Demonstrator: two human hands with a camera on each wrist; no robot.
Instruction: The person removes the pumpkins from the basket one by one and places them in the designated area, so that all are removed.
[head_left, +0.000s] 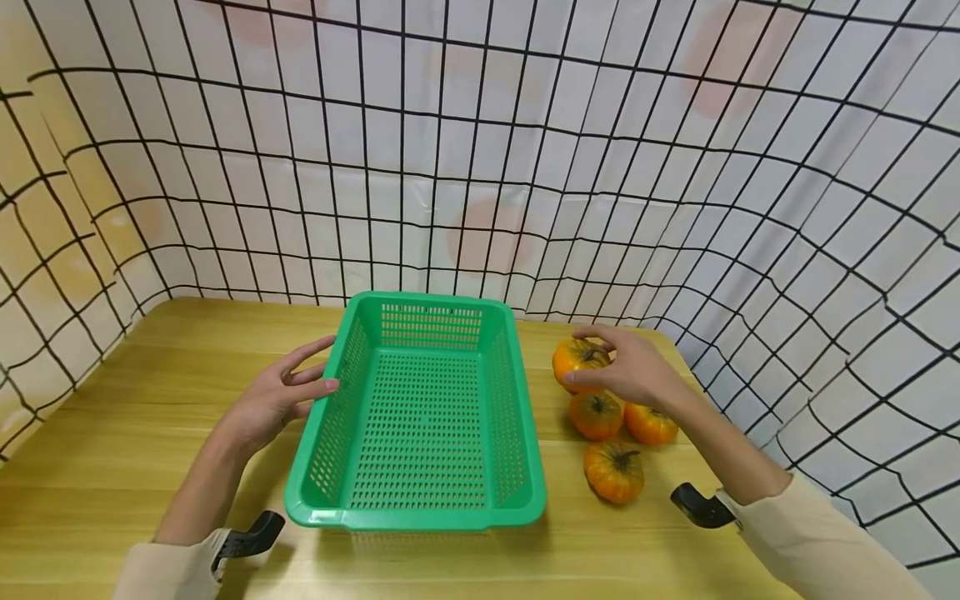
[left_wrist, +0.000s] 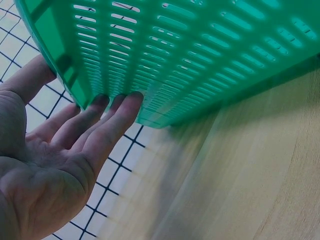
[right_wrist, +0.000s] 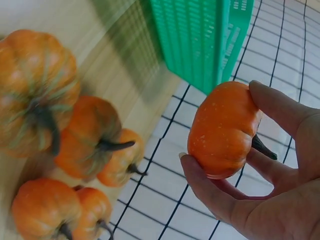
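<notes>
A green plastic basket with slotted walls stands on the table; its slotted floor shows bare in the head view. My left hand is at its left side, the thumb by the rim and the fingers extended against the outer wall. To the right of the basket, my right hand pinches a small orange pumpkin between thumb and fingers. In the right wrist view this pumpkin has a dark stem pointing toward the palm. It is up off the table, above the other pumpkins.
Several more pumpkins lie right of the basket, among them a greenish-orange one, a brighter one and a nearer one. A black wire grid over pale patterned sheeting surrounds the back and sides of the wooden table.
</notes>
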